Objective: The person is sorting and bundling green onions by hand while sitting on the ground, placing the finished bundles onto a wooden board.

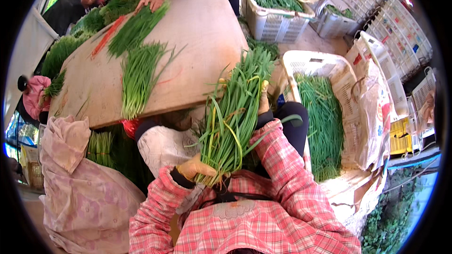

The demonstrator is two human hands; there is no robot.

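A big bunch of garlic chives (235, 113) lies slantwise across my lap, its leafy tips up at the table's edge and its stem ends toward my waist. My left hand (195, 167), in a yellowish glove, grips the stem ends. Higher up, my right hand (263, 99), gloved too, clasps the bunch from the right and beneath; most of its fingers are hidden by leaves. Some yellowed blades (217, 113) show among the green ones. On the wooden table (202, 33) in front rests a loose pile of chives (140, 77).
Right of me stands a white crate (320, 59) of chives; another filled crate (278, 23) is beyond it. Across the table a person's hands (153, 0) touch a pile of chives (139, 26) beside red strips (107, 35). A floral cloth (89, 193) and bundled stems (100, 148) sit at left.
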